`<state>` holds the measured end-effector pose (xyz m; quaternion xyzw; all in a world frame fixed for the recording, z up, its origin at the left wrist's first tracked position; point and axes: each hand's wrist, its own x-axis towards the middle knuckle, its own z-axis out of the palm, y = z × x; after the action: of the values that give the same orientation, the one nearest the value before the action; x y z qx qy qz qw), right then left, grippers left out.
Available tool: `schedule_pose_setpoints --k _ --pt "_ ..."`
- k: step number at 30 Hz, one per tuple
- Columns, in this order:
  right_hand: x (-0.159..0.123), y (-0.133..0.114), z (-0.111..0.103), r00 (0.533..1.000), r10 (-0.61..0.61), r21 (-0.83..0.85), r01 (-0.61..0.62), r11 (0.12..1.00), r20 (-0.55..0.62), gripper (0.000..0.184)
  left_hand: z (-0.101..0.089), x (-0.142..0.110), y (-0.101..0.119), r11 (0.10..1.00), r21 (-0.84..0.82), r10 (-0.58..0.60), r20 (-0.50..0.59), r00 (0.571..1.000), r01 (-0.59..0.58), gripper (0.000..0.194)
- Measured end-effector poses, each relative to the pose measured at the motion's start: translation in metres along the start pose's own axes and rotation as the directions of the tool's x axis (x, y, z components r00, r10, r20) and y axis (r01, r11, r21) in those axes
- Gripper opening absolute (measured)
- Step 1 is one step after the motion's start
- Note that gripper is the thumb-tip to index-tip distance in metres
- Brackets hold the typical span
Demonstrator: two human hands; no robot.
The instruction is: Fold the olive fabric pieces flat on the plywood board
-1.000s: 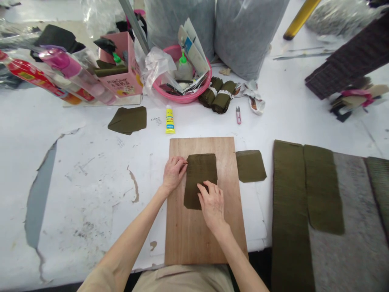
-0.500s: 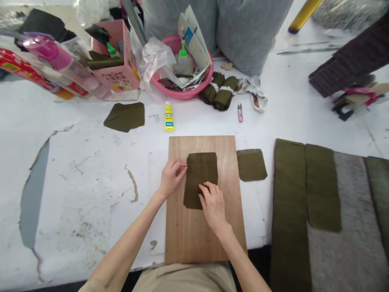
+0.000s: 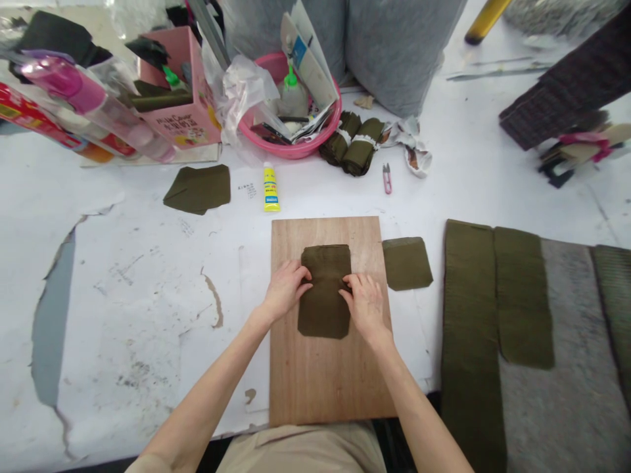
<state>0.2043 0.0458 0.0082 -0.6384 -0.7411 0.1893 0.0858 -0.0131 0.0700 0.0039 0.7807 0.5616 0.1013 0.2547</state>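
An olive-green fabric piece (image 3: 324,312) with cut lower corners lies flat on a wooden board (image 3: 330,387) in front of me. At its left edge, my left hand (image 3: 288,288) has curled fingers and thumb pinching the cloth. My right hand (image 3: 365,301) grips the opposite edge at about the same height, its thumb nearer to me than its fingers. The thumb and finger tips rest on the fabric's face. A smaller olive fabric piece (image 3: 407,264) lies just right of the board.
Beyond the board are a yellow glue tube (image 3: 271,188), pink thread snips (image 3: 387,179), rolled olive fabric (image 3: 362,148) and a pink basket (image 3: 300,151). Olive pieces (image 3: 200,190) lie far left. Large olive and grey panels (image 3: 473,341) cover the right. A pink box (image 3: 182,118) stands back left.
My right hand has moved from the middle of the fabric to its right edge. My left hand has shifted slightly down and inward along the left edge.
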Motion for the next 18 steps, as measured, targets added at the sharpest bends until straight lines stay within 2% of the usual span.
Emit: schedule_pose_setpoints --k 2,6,10,18 --pt "0.003 0.002 -0.001 0.999 -0.017 0.016 0.016 1.000 0.034 0.002 -0.003 0.004 0.002 0.999 0.031 0.015 0.030 0.999 -0.015 0.011" --pt "0.006 0.005 -0.003 0.998 -0.028 0.070 0.023 0.997 0.063 0.007 -0.006 0.005 0.008 0.997 0.072 0.037 0.051 0.998 -0.040 0.012" --pt "0.004 0.003 -0.003 0.997 -0.049 0.094 0.043 0.995 0.060 0.009 -0.004 0.001 0.013 0.998 0.037 0.044 0.064 0.997 -0.046 0.009" --pt "-0.004 0.003 -0.001 0.996 0.077 0.146 -0.084 0.986 0.051 0.011 0.004 -0.005 0.008 0.973 -0.192 -0.120 0.047 0.992 0.127 0.015"
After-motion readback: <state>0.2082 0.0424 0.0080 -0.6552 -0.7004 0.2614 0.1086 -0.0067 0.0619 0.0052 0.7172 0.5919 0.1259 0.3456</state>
